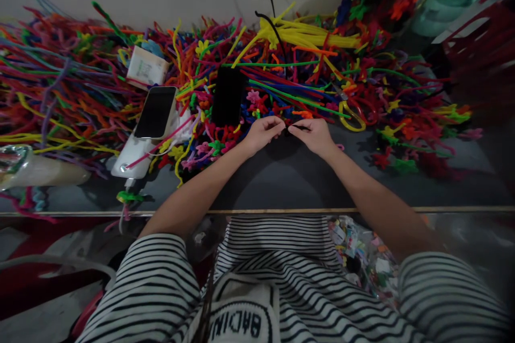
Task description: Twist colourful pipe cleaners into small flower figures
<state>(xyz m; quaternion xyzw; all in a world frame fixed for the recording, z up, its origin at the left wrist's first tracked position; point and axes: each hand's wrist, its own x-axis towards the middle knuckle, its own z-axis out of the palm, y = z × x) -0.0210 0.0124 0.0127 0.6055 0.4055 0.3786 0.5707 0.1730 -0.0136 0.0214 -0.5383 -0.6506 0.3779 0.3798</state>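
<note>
Kid: Fuzzy black stick (290, 127), is that it, in the middle of the frame?

Friend: Yes. The left hand (263, 133) pinches one end and the right hand (316, 135) pinches the other, fingers tight.

Kid: What step is it?

Friend: I think bending or twisting it into shape. Next calls for a small, careful turn with the fingertips.

Kid: And around them?

Friend: A big pile of colored sticks (80, 80) at upper left, a black phone (227, 95) just above the hands, yellow scissors (351, 112) right of it.
</note>
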